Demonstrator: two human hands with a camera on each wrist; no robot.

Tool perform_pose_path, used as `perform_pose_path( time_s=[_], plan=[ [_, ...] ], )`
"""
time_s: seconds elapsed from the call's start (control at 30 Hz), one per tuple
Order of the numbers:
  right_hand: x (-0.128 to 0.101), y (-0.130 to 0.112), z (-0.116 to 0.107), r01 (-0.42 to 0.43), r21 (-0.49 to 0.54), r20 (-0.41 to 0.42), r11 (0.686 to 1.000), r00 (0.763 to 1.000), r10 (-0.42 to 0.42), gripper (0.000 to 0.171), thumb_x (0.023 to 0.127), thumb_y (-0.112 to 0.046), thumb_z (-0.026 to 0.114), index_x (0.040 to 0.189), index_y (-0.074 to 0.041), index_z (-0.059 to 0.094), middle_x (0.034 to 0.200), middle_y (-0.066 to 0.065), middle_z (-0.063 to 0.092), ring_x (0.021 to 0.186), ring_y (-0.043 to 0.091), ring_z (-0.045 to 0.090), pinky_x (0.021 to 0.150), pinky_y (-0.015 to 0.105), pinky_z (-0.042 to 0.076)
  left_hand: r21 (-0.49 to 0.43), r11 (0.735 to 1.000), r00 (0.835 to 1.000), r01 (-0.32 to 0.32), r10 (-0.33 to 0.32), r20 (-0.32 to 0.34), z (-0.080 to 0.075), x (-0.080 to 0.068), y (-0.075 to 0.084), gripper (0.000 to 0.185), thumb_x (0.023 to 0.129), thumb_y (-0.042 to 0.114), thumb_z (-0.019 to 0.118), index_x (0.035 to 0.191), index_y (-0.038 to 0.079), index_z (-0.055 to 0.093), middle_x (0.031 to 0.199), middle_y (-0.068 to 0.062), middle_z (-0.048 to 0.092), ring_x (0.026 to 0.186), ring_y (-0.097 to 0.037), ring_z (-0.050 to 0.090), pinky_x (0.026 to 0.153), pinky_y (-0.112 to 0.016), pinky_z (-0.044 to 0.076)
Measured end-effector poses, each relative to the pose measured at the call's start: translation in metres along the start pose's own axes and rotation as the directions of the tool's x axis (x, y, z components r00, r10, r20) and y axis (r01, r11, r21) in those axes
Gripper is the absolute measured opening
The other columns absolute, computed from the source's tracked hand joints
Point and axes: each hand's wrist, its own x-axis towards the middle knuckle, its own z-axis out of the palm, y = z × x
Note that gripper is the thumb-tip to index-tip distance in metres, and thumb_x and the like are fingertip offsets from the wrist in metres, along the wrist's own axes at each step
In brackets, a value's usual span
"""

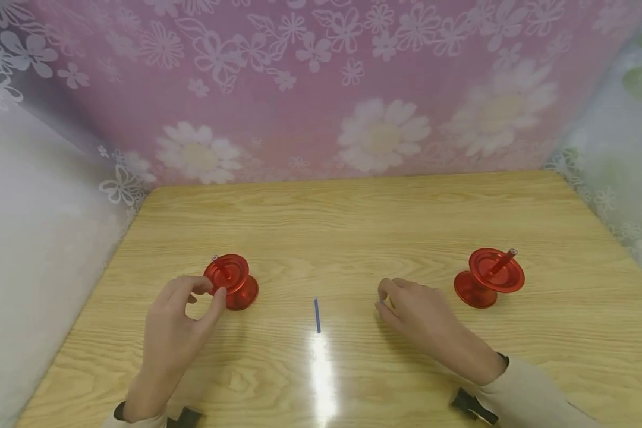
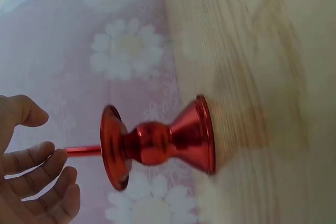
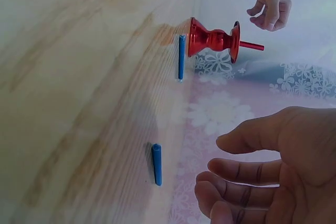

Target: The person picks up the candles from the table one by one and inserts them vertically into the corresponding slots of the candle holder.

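You are working over a pale wooden table [image 1: 353, 226] with two red metal spool-shaped stands on it, each carrying a thin red pin upright in its top dish. Your left hand [image 1: 179, 324] is hovering at the near-left side of the left red stand [image 1: 232, 282], thumb and forefinger curved apart around the dish rim without closing on it; the left wrist view is showing the fingertips [image 2: 52, 156] just short of the tip of the red pin [image 2: 84, 151], loosely curled and holding nothing. Your right hand [image 1: 422, 315] is hanging low over the table, fingers relaxed and slightly bent; a short blue stick [image 3: 157, 164] is lying just under them, untouched. A longer thin blue stick [image 1: 317, 315] is lying flat at table centre, at 9 o'clock from the right hand and well apart from it, its long axis running 12 to 6 o'clock. The right red stand [image 1: 489, 278] is standing at 2 o'clock from the right hand, unattended. In my judgement the step in hand is the approach to a pick: the next move is calling for the right fingers to be pinching the short stick across its width, and the left to be closing on the pin along its vertical axis.
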Motion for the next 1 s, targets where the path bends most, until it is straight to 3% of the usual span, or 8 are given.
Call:
perform_pose_path(
  time_s=[0.2, 0.27, 0.4, 0.5, 0.63, 0.87, 1.0],
  plan=[
    [0.004, -0.004, 0.003, 0.016, -0.022, -0.027, 1.0, 1.0, -0.017, 0.009, 0.085, -0.015, 0.067, 0.083, -0.014, 0.059, 0.071, -0.007, 0.054, 0.058, 0.009, 0.049, 0.045, 0.03, 0.039, 0.078, 0.994, 0.995, 0.081, -0.085, 0.055, -0.006, 0.001, -0.012, 0.028, 0.084, 0.016, 0.066, 0.103, -0.004, 0.066, 0.101, -0.02, 0.067, 0.094, -0.038, 0.062, 0.075, -0.047, 0.05],
    [0.006, -0.007, 0.005, 0.023, -0.017, -0.032, 1.0, 0.999, -0.024, 0.008, 0.084, -0.013, 0.066, 0.082, -0.014, 0.058, 0.068, -0.008, 0.052, 0.057, 0.009, 0.048, 0.045, 0.031, 0.039, 0.068, 0.99, 0.989, 0.123, -0.129, 0.079, -0.007, 0.003, -0.017, 0.028, 0.091, 0.012, 0.058, 0.113, -0.005, 0.063, 0.11, -0.024, 0.064, 0.104, -0.043, 0.059, 0.079, -0.057, 0.047],
    [0.011, -0.015, 0.009, 0.037, 0.002, -0.022, 0.999, 0.999, -0.037, 0.006, 0.084, -0.012, 0.064, 0.082, -0.013, 0.059, 0.064, -0.009, 0.048, 0.056, 0.008, 0.045, 0.044, 0.03, 0.038, 0.057, 0.978, 0.969, 0.202, -0.208, 0.132, -0.009, 0.007, -0.03, 0.033, 0.101, 0.012, 0.044, 0.127, -0.006, 0.056, 0.126, -0.028, 0.057, 0.12, -0.046, 0.05, 0.093, -0.063, 0.039],
    [0.015, -0.022, 0.012, 0.035, 0.019, 0.002, 0.999, 0.999, -0.035, 0.006, 0.086, -0.014, 0.065, 0.082, -0.012, 0.06, 0.065, -0.008, 0.051, 0.056, 0.008, 0.045, 0.045, 0.03, 0.038, 0.079, 0.971, 0.945, 0.223, -0.236, 0.229, -0.009, 0.012, -0.039, 0.043, 0.105, 0.019, 0.038, 0.136, -0.008, 0.047, 0.138, -0.03, 0.046, 0.134, -0.047, 0.035, 0.105, -0.062, 0.029],
    [0.02, -0.03, 0.015, 0.026, 0.045, 0.034, 0.999, 0.999, -0.028, 0.009, 0.087, -0.014, 0.064, 0.08, -0.012, 0.059, 0.066, -0.007, 0.053, 0.057, 0.009, 0.045, 0.046, 0.031, 0.039, 0.095, 0.97, 0.895, 0.225, -0.244, 0.373, -0.004, 0.019, -0.049, 0.055, 0.107, 0.027, 0.031, 0.145, -0.012, 0.029, 0.149, -0.032, 0.028, 0.141, -0.048, 0.015, 0.111, -0.061, 0.015],
    [0.029, -0.046, 0.026, 0.062, 0.043, 0.041, 0.997, 0.997, -0.064, 0.01, 0.086, -0.011, 0.061, 0.076, -0.011, 0.058, 0.063, -0.007, 0.05, 0.054, 0.009, 0.041, 0.045, 0.029, 0.037, 0.157, 0.969, 0.84, 0.192, -0.245, 0.483, -0.001, 0.032, -0.056, 0.062, 0.107, 0.032, 0.023, 0.147, -0.014, 0.017, 0.153, -0.033, 0.014, 0.143, -0.046, -0.006, 0.11, -0.066, 0.005],
    [0.035, -0.057, 0.033, 0.108, 0.039, 0.044, 0.993, 0.993, -0.11, 0.022, 0.086, -0.011, 0.062, 0.067, -0.013, 0.051, 0.058, -0.006, 0.043, 0.05, 0.008, 0.035, 0.042, 0.025, 0.032, 0.206, 0.96, 0.796, 0.191, -0.275, 0.539, -0.003, 0.037, -0.056, 0.064, 0.107, 0.034, 0.02, 0.147, -0.016, 0.013, 0.153, -0.035, 0.01, 0.142, -0.045, -0.014, 0.109, -0.066, 0.001]
  ],
)
